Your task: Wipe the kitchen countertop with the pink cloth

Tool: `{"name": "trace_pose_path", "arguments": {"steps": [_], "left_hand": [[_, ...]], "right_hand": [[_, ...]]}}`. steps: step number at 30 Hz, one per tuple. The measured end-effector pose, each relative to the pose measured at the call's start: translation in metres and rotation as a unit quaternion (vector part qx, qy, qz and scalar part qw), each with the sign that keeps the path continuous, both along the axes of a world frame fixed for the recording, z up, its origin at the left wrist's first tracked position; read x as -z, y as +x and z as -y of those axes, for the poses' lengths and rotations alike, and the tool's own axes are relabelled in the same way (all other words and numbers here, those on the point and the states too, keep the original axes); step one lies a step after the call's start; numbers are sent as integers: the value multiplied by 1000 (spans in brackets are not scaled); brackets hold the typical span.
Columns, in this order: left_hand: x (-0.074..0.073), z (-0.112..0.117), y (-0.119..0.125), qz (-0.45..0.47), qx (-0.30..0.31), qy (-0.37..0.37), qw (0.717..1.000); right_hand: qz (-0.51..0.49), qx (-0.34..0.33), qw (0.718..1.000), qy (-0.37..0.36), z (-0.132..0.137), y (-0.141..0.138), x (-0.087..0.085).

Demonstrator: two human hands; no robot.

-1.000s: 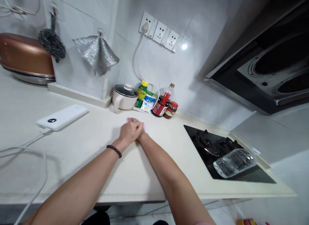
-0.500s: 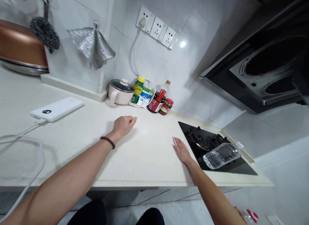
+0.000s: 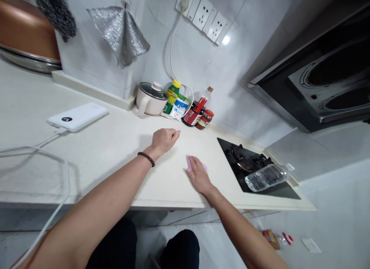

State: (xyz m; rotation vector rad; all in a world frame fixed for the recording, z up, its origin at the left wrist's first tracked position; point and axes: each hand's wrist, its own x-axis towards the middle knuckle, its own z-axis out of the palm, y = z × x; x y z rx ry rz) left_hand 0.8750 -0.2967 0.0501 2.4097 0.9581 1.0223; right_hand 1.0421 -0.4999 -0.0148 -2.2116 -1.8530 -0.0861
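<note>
My right hand (image 3: 199, 177) lies low over the white countertop (image 3: 179, 192), pressing a pale purple cleaning cloth (image 3: 189, 162) against it. Only the cloth's edges show past my fingers. My left hand (image 3: 164, 141) is closed in a fist above the counter, with nothing seen sticking out of it and a dark bead bracelet (image 3: 146, 158) on the wrist. Behind that fist stands a cream electric pot (image 3: 153, 102) with a glass lid. A green bottle (image 3: 172, 96), a white-and-blue packet (image 3: 179, 108) and a red-lidded jar (image 3: 204, 119) cluster near the wall.
To the right, a clear plastic bottle (image 3: 267, 177) lies across the black gas stove (image 3: 248, 188), under the range hood (image 3: 312, 84). A white power bank (image 3: 83, 115) with a cable (image 3: 65, 172) sits at the left. A silver cloth (image 3: 124, 37) hangs on the wall.
My right hand has slid the purple cloth leftward across the counter, away from the stove. My left fist has shifted slightly right in the view, which has itself tilted down.
</note>
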Motion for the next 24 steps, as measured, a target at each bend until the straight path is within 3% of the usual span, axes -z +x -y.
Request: {"name": "trace_pose_path", "arguments": {"steps": [3, 5, 7, 9, 13, 20, 24], "left_hand": [[0, -3, -4, -3, -13, 0, 1000], [2, -7, -7, -5, -23, 1, 1000], [4, -10, -9, -7, -30, 0, 1000], [7, -13, -11, -10, -36, -6, 999], [11, -16, -11, -14, -38, -17, 999], [14, -15, -7, -14, -20, -26, 999], [15, -15, -6, -20, -18, -34, 999]], "right_hand": [[-26, -88, 995, -27, -41, -84, -12], [-36, -157, 986, -29, -56, -124, -20], [-39, -199, 979, -29, -61, -146, -26], [-38, -213, 976, -36, -54, -149, -29], [-41, -170, 983, -61, -10, -106, -28], [-9, 38, 999, -30, 111, 40, -10], [16, 117, 993, 8, 155, 111, 3]]}}
